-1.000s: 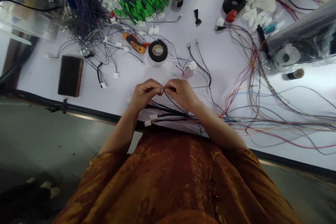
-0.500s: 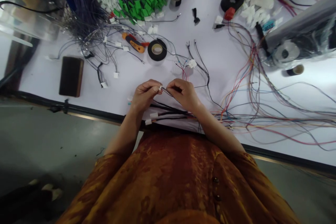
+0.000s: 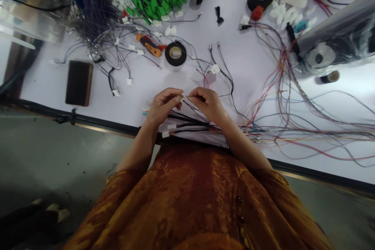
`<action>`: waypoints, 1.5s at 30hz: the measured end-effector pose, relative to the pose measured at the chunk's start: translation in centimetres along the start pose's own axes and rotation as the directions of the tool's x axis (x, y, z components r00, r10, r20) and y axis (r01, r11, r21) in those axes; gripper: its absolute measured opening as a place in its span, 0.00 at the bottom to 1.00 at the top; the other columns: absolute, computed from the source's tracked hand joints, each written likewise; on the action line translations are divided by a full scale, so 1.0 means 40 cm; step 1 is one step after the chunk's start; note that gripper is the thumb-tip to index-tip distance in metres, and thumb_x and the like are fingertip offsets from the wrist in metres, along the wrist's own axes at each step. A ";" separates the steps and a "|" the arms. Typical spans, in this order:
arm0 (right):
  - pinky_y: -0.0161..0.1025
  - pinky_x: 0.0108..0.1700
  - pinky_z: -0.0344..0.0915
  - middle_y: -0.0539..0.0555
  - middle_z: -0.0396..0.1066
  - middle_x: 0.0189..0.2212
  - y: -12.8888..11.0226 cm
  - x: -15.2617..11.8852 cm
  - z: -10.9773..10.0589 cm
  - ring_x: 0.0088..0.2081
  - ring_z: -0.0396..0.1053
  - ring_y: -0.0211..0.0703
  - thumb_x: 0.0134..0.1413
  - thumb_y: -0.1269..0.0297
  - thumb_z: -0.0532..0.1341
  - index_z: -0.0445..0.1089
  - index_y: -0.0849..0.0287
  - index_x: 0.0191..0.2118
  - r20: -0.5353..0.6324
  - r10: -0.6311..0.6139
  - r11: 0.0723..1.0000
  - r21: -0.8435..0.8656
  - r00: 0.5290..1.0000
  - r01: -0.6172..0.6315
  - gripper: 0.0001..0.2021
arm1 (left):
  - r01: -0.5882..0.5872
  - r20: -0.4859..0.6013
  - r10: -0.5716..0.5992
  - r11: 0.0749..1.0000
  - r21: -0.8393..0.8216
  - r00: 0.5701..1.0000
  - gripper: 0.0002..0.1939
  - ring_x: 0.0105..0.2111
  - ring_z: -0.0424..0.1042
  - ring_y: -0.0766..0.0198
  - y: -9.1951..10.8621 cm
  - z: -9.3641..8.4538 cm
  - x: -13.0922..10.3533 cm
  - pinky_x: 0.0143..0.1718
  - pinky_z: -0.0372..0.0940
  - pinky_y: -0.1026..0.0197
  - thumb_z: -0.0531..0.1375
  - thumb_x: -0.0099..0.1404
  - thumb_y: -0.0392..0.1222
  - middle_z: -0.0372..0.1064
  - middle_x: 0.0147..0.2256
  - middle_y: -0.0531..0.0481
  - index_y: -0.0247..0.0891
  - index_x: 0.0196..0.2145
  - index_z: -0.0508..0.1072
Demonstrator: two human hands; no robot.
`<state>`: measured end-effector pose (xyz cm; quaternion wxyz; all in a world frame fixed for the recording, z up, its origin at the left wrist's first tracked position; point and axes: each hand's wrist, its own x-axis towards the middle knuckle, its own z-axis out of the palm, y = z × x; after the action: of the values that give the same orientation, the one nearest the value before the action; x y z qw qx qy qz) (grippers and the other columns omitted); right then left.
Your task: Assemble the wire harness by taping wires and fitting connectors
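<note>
Near the table's front edge, my left hand [image 3: 164,104] pinches a small white connector [image 3: 182,99] between thumb and fingertips. Thin dark wires run from the connector toward the lower right. Just to its right, my right hand [image 3: 206,103] is closed in a pinch on a thin wire [image 3: 187,97], whose tip pokes out toward the connector, a small gap apart. Below both hands lie black-sleeved cables with white plugs [image 3: 172,127]. A white connector [image 3: 215,69] with red and dark wires rests beyond my right hand.
A black tape roll [image 3: 175,53], an orange cutter [image 3: 149,45] and a phone [image 3: 79,83] lie on the table. Green connectors [image 3: 164,4] on bundled wires are piled at the back. Loose coloured wires [image 3: 281,86] spread across the right, beside a plastic-wrapped roll [image 3: 336,35].
My hands have moved slightly apart. The right fingertips, close against the connector before, now hold a wire tip a short way from it.
</note>
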<state>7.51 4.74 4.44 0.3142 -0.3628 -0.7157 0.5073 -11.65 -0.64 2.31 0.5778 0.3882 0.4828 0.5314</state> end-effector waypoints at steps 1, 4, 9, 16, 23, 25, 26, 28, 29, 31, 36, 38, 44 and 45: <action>0.35 0.34 0.57 0.48 0.69 0.26 -0.001 0.001 -0.002 0.28 0.60 0.34 0.61 0.65 0.61 0.70 0.60 0.31 0.013 -0.010 1.000 -0.014 1.000 0.010 0.08 | -0.005 0.003 0.005 1.000 0.030 1.000 0.10 0.25 0.70 0.71 0.007 0.004 -0.001 0.27 0.67 0.68 0.70 0.60 0.42 0.72 0.28 0.53 0.43 0.41 0.81; 0.36 0.35 0.58 0.48 0.69 0.27 -0.005 0.005 -0.002 0.29 0.62 0.34 0.61 0.66 0.61 0.69 0.59 0.30 0.020 -0.060 0.997 -0.039 0.998 0.061 0.08 | -0.030 0.012 0.028 0.989 0.145 1.000 0.05 0.24 0.68 0.71 0.031 0.018 -0.001 0.27 0.66 0.68 0.69 0.61 0.41 0.69 0.24 0.54 0.39 0.35 0.80; 0.35 0.34 0.59 0.48 0.69 0.27 0.001 -0.002 0.013 0.28 0.62 0.34 0.63 0.63 0.62 0.69 0.59 0.30 -0.112 -0.102 0.995 -0.001 0.988 0.102 0.10 | -0.003 0.003 0.003 1.000 -0.031 1.000 0.10 0.26 0.69 0.72 0.026 0.044 0.005 0.30 0.68 0.68 0.71 0.60 0.45 0.70 0.28 0.52 0.37 0.29 0.77; 0.35 0.32 0.59 0.49 0.69 0.28 0.012 -0.014 0.012 0.28 0.61 0.34 0.65 0.62 0.61 0.72 0.58 0.32 -0.127 -0.173 0.985 -0.045 0.977 0.168 0.10 | 0.106 -0.043 -0.125 0.945 -0.311 0.991 0.13 0.26 0.68 0.75 -0.008 0.077 0.001 0.31 0.67 0.71 0.73 0.56 0.46 0.71 0.29 0.53 0.37 0.28 0.77; 0.35 0.32 0.59 0.49 0.67 0.27 0.000 -0.016 0.003 0.27 0.61 0.34 0.63 0.65 0.61 0.71 0.58 0.32 -0.128 -0.088 0.996 0.018 0.988 0.091 0.08 | 0.035 -0.095 -0.063 0.963 -0.269 0.993 0.15 0.26 0.69 0.73 -0.006 0.074 0.006 0.32 0.68 0.69 0.75 0.53 0.49 0.75 0.31 0.53 0.40 0.30 0.77; 0.35 0.32 0.60 0.48 0.67 0.26 -0.001 -0.018 0.006 0.27 0.61 0.33 0.62 0.64 0.62 0.71 0.58 0.31 -0.132 -0.040 0.995 0.082 0.990 0.051 0.08 | 0.019 -0.092 -0.044 0.967 -0.253 0.995 0.15 0.26 0.69 0.73 -0.007 0.076 0.007 0.32 0.68 0.68 0.74 0.54 0.49 0.75 0.32 0.53 0.39 0.29 0.75; 0.34 0.32 0.60 0.48 0.67 0.26 -0.001 -0.019 0.007 0.27 0.61 0.33 0.62 0.63 0.62 0.70 0.58 0.32 -0.135 -0.016 0.992 0.119 0.991 0.032 0.08 | 0.004 -0.094 -0.027 0.972 -0.234 0.995 0.16 0.27 0.69 0.73 -0.008 0.077 0.007 0.32 0.68 0.68 0.74 0.54 0.49 0.75 0.32 0.52 0.38 0.29 0.74; 0.33 0.30 0.60 0.47 0.67 0.25 -0.001 -0.022 0.011 0.26 0.62 0.32 0.61 0.61 0.62 0.70 0.58 0.32 -0.140 0.034 0.979 0.202 0.990 -0.006 0.08 | -0.038 -0.115 0.018 0.983 -0.179 0.993 0.16 0.27 0.70 0.72 -0.008 0.080 0.005 0.33 0.69 0.66 0.74 0.55 0.49 0.75 0.32 0.51 0.38 0.29 0.74; 0.33 0.30 0.60 0.47 0.66 0.25 0.001 -0.024 0.012 0.25 0.62 0.32 0.61 0.60 0.63 0.69 0.58 0.32 -0.142 0.060 0.968 0.248 0.988 -0.023 0.09 | -0.061 -0.131 0.042 0.988 -0.143 0.991 0.15 0.28 0.70 0.71 -0.008 0.082 0.004 0.33 0.69 0.65 0.73 0.56 0.49 0.75 0.32 0.51 0.38 0.29 0.74; 0.33 0.30 0.61 0.46 0.66 0.24 0.006 -0.026 0.013 0.25 0.62 0.31 0.61 0.58 0.63 0.68 0.58 0.33 -0.137 0.109 0.932 0.358 0.985 -0.053 0.10 | -0.097 -0.165 0.084 0.993 -0.070 0.983 0.13 0.30 0.72 0.69 -0.008 0.083 0.000 0.35 0.70 0.64 0.72 0.58 0.49 0.75 0.33 0.50 0.39 0.31 0.75; 0.32 0.32 0.64 0.45 0.66 0.24 0.025 -0.027 0.009 0.27 0.64 0.31 0.58 0.56 0.65 0.68 0.58 0.33 -0.108 0.156 0.882 0.463 0.982 -0.089 0.12 | -0.052 -0.172 0.027 0.988 -0.144 0.985 0.14 0.29 0.71 0.72 -0.006 0.076 -0.005 0.35 0.70 0.66 0.72 0.57 0.48 0.74 0.34 0.52 0.39 0.31 0.74; 0.32 0.31 0.63 0.45 0.65 0.25 0.028 -0.026 0.009 0.27 0.64 0.31 0.58 0.56 0.66 0.68 0.59 0.32 -0.094 0.142 0.900 0.426 0.985 -0.089 0.12 | 0.009 -0.143 -0.045 0.971 -0.240 0.989 0.15 0.27 0.70 0.74 -0.005 0.072 -0.002 0.33 0.70 0.68 0.74 0.55 0.48 0.73 0.33 0.53 0.39 0.30 0.73; 0.32 0.30 0.62 0.46 0.65 0.25 0.026 -0.026 0.009 0.26 0.63 0.32 0.59 0.60 0.65 0.68 0.59 0.32 -0.081 0.116 0.924 0.374 0.990 -0.077 0.09 | 0.067 -0.084 -0.099 0.946 -0.318 0.992 0.16 0.26 0.68 0.75 -0.006 0.068 0.007 0.31 0.69 0.70 0.75 0.54 0.47 0.72 0.31 0.54 0.38 0.29 0.73; 0.32 0.30 0.61 0.46 0.65 0.25 0.024 -0.027 0.008 0.27 0.63 0.32 0.59 0.61 0.64 0.68 0.59 0.32 -0.086 0.106 0.936 0.346 0.991 -0.070 0.09 | 0.060 -0.084 -0.091 0.949 -0.310 0.992 0.16 0.26 0.68 0.75 -0.005 0.068 0.006 0.31 0.69 0.70 0.74 0.54 0.48 0.72 0.31 0.54 0.38 0.28 0.73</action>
<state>8.01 3.90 3.32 0.3861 -0.3600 -0.5825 0.6181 -8.94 -0.24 2.70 0.6268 0.2487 0.4365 0.5956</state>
